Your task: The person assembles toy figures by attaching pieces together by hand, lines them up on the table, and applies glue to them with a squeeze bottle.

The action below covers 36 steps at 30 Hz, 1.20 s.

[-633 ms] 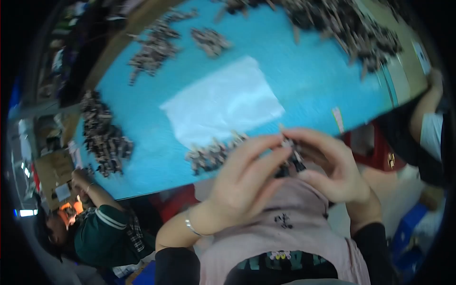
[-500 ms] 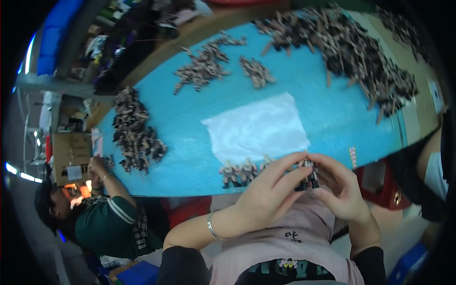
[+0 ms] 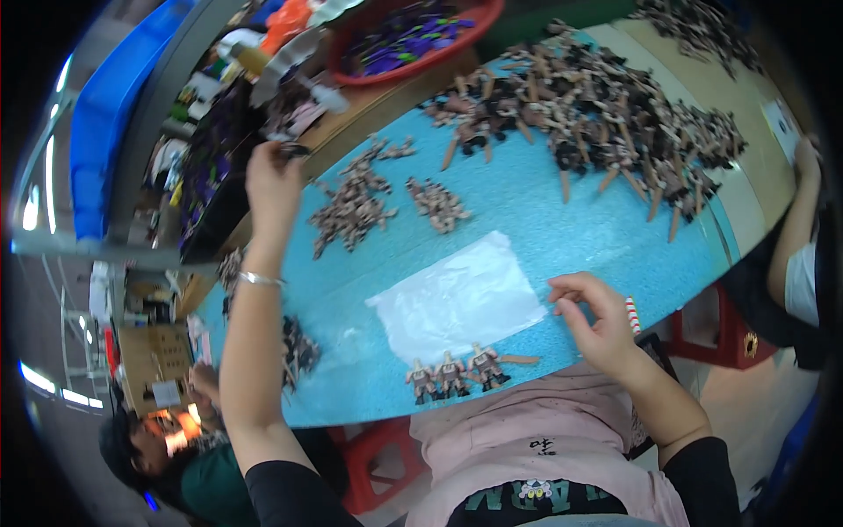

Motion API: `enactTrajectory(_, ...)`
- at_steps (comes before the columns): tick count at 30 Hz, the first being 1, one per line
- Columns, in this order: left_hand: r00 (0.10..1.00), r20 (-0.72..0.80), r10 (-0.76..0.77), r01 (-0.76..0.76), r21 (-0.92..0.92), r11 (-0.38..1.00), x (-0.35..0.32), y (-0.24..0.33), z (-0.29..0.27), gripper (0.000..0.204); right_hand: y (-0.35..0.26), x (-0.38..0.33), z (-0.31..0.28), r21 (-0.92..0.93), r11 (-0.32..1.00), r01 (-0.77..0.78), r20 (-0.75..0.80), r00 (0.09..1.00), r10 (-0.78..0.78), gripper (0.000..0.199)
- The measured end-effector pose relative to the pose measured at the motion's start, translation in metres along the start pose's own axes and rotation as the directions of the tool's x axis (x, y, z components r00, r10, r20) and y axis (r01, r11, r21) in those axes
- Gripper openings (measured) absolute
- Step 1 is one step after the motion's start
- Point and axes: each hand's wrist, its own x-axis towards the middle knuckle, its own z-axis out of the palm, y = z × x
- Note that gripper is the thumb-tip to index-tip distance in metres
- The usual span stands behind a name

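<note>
My left hand [image 3: 275, 189] is stretched out to the far left, over the edge of the shelf beyond the table. Its fingers are closed at a small dark thing that I cannot make out. My right hand [image 3: 597, 321] hovers near the front edge, right of a white sheet [image 3: 465, 294], fingers loosely curled and apart, with nothing visible in them. Three small toy figures [image 3: 452, 374] with dark feet lie in a row along the sheet's near edge. A tan stick-like piece [image 3: 520, 358] lies beside the rightmost figure.
Small pale parts lie in two heaps [image 3: 351, 211] [image 3: 437, 205] beyond the sheet. A large pile of brown and dark parts [image 3: 606, 114] covers the far right. A red basin [image 3: 413, 44] holds purple pieces. Co-workers sit left and right; a red stool [image 3: 724, 334] stands at right.
My hands have parted: the left has swung far out to the left, the right has stayed near the front edge. The figure they held together is no longer between them. The view has shifted.
</note>
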Motion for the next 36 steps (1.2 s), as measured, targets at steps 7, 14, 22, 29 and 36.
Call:
enactTrajectory(7,0.989,0.000,-0.150,0.146,0.220,0.965,0.066,-0.046,0.047,0.042,-0.002,0.002,-0.003,-0.068,0.995,0.070,0.025,0.997,-0.069,0.018)
enactTrajectory(14,0.987,-0.127,0.093,-0.082,0.090,0.993,0.038,0.016,0.061,0.036,0.001,0.003,-0.012,-0.021,0.995,0.102,-0.020,0.995,-0.102,0.017)
enactTrajectory(22,0.838,0.314,0.445,-0.324,-0.369,0.871,-0.052,0.205,0.096,0.040,-0.008,0.100,-0.070,-0.739,0.673,-0.001,-0.283,0.908,-0.310,0.023)
enactTrajectory(29,0.878,0.307,0.368,-0.203,-0.457,0.866,-0.058,0.230,0.141,0.029,0.000,0.107,-0.068,-0.947,0.322,-0.013,-0.100,0.963,-0.252,0.032)
enactTrajectory(36,0.881,0.458,0.115,0.199,-0.582,0.788,-0.084,0.205,0.086,0.014,0.003,0.076,-0.102,-0.703,0.687,0.184,-0.030,0.958,-0.287,0.030)
